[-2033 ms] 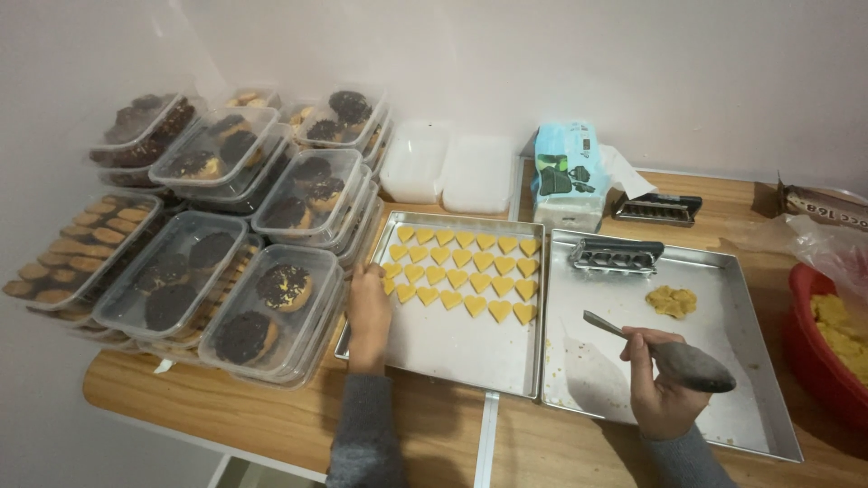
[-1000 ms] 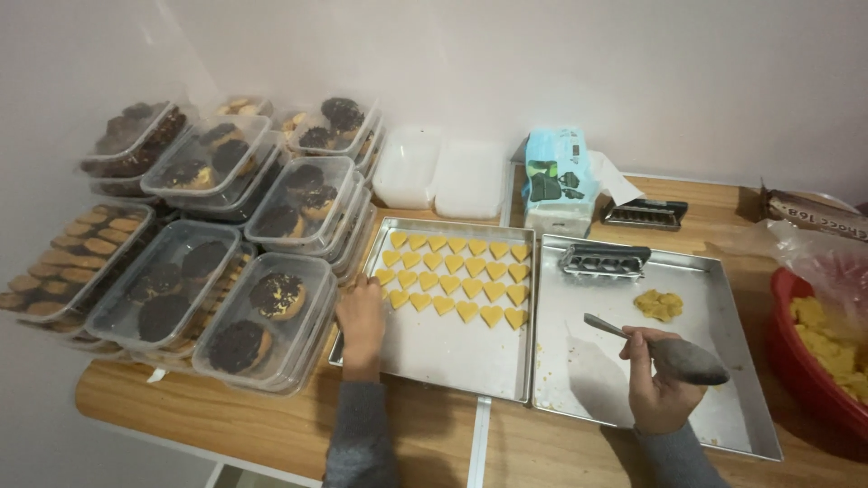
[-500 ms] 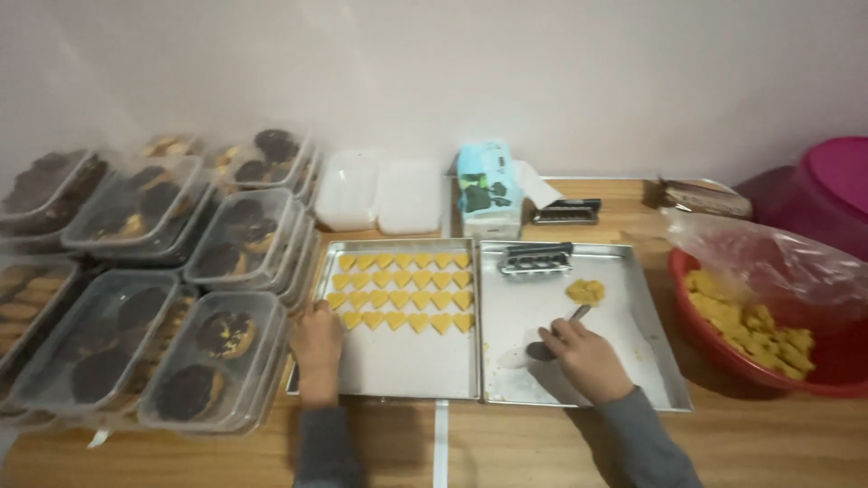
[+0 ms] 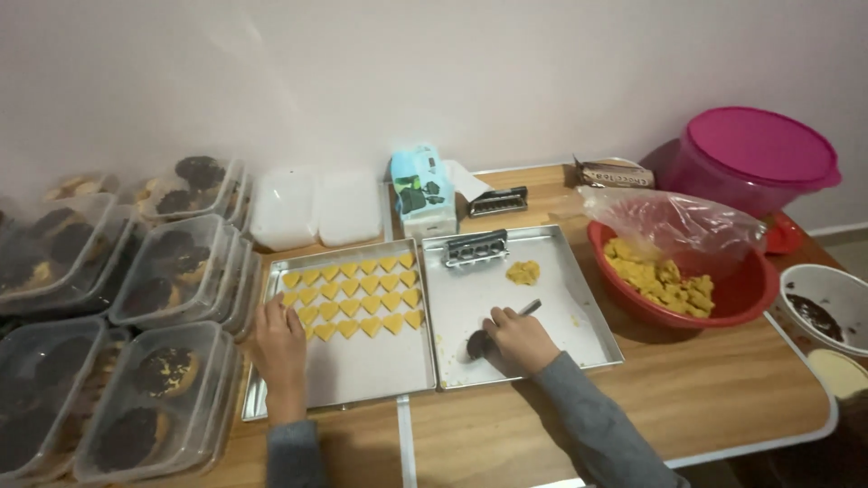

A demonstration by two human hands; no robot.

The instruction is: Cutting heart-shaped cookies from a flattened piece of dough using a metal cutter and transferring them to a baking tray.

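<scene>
My left hand [image 4: 278, 348] rests flat on the left edge of a metal baking tray [image 4: 371, 366] that carries rows of yellow heart-shaped dough pieces [image 4: 357, 291]. My right hand [image 4: 518, 339] is closed on a dark spoon-like tool [image 4: 493, 333], whose head presses down on the second metal tray [image 4: 561, 339]. On that tray lie a small lump of yellow dough [image 4: 523, 271] and a metal cutter mould [image 4: 475, 248] at its far edge.
Stacked clear boxes of chocolate-topped cookies [image 4: 158, 398] fill the left side. A red bowl of yellow dough [image 4: 683, 280] under a plastic bag, a pink lidded tub [image 4: 755, 154] and a white bowl [image 4: 827, 303] stand to the right. White lidded containers [image 4: 316, 206] and a carton [image 4: 422, 190] stand behind the trays.
The view has swung right, bringing the red bowl and pink tub into sight. My right hand has lowered the tool onto the right tray. My left hand has stayed on the tray edge.
</scene>
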